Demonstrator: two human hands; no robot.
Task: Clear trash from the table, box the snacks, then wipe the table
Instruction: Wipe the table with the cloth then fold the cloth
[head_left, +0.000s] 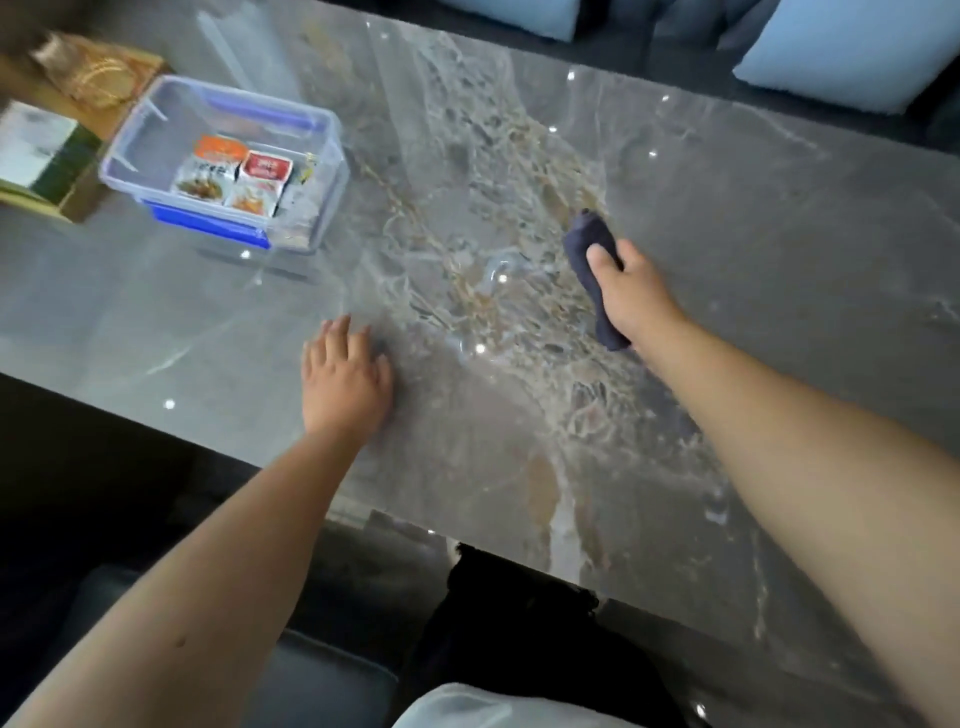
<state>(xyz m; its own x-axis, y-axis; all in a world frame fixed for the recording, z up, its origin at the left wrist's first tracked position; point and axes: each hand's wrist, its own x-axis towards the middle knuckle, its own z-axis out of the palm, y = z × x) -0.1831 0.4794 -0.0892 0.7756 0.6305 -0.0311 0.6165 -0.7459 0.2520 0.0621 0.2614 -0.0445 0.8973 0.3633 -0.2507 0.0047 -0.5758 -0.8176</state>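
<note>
1 dark navy cloth (592, 270), bunched, in right hand (636, 291)

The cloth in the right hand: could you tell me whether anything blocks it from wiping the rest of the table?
Mostly no. The cloth has bare table around it; only the left hand and the snack box, far left, cover parts.
</note>
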